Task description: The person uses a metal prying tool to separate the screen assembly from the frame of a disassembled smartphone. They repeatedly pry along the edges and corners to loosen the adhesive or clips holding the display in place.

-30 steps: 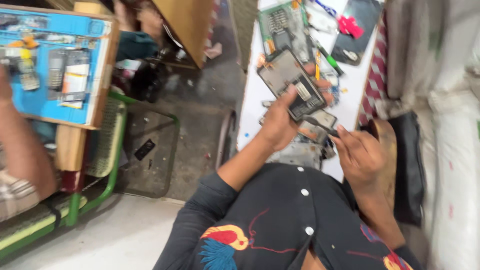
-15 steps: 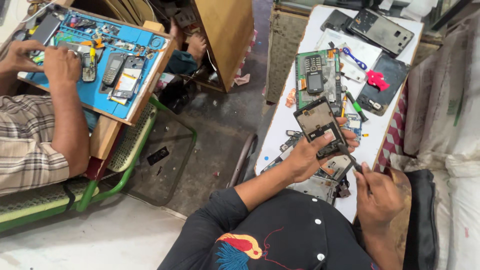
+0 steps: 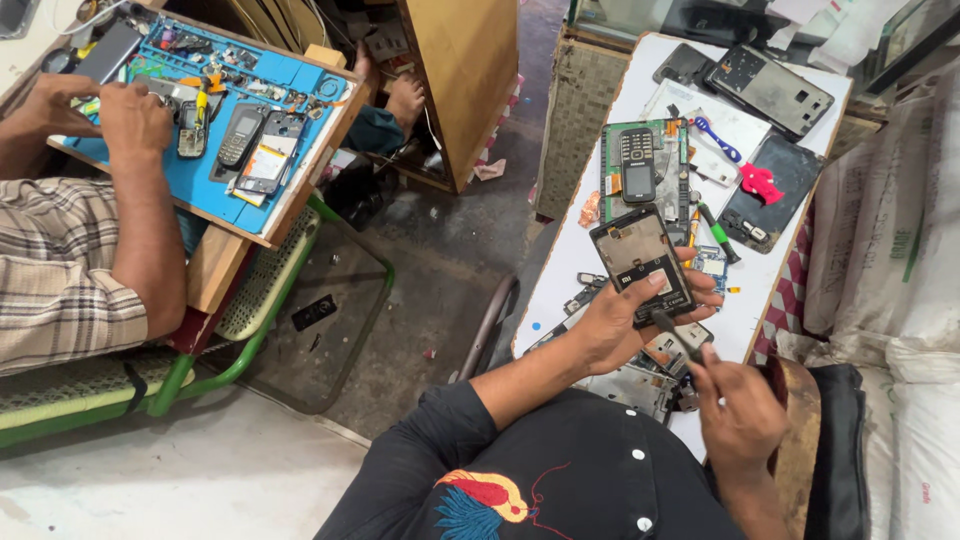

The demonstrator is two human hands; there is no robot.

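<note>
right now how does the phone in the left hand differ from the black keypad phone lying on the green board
The opened phone is held up by the left hand, tilted; the keypad phone lies flat and untouched on the green board. The opened phone is larger and shows its bare insides, with no keys; the keypad phone is smaller, with screen and buttons in place. The right hand brings a thin tool to the opened phone only. Both are dark and rectangular.

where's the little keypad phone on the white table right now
In the head view, the keypad phone lies on a green mat at mid-table, just beyond the opened phone in the left hand.
</note>
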